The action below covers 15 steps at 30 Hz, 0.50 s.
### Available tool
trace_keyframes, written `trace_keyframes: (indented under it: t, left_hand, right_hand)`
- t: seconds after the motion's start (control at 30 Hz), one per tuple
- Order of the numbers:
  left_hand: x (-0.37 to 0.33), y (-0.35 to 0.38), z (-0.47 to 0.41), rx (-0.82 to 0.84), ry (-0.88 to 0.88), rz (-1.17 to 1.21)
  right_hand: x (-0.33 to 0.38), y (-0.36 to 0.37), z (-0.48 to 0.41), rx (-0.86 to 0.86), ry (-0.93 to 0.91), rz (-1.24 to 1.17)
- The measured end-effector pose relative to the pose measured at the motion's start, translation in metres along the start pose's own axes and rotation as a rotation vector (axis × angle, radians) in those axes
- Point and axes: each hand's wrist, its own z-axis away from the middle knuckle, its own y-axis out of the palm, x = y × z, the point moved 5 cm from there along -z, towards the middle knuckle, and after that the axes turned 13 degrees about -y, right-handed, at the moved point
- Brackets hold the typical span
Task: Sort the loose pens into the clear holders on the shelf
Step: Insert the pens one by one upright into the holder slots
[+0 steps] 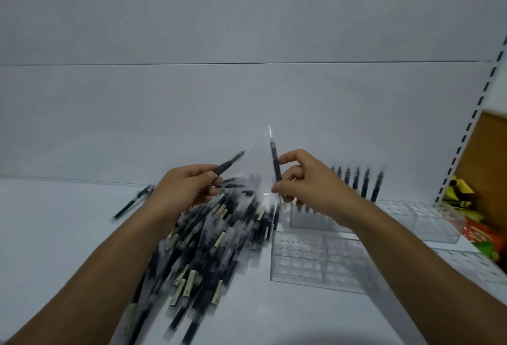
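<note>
A big heap of loose black pens (208, 240) lies on the white shelf in front of me. My left hand (183, 188) grips one black pen (230, 163) that points up to the right, above the heap. My right hand (304, 180) pinches another black pen (275, 163) nearly upright, over the back clear holder (307, 221). Several pens (359, 180) stand in that holder behind my right hand. A second clear holder (315, 259) with round holes sits nearer to me, with no pens in it.
Two loose pens (134, 202) lie apart at the far left. More clear holders (422, 218) stand to the right. Coloured packages (485, 235) and a brown board (482, 152) sit past the slotted shelf upright (466, 136). The white back wall is close behind.
</note>
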Motion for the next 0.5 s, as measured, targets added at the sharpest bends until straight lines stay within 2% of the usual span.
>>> trace_keyframes:
  t: [0.2,0.37,0.5]
  left_hand:
    - [-0.018,0.076,0.014,0.176,0.143,0.195]
    - [-0.024,0.152,0.021,0.366,0.140,0.271]
    - [-0.020,0.201,0.022,0.451,0.091,0.330]
  right_hand:
    - [-0.014,-0.082,0.048,-0.234,-0.019,0.038]
    - [-0.040,-0.138,0.073,-0.464,0.034,0.044]
    - [-0.061,-0.155,0.078,-0.511,0.076,0.133]
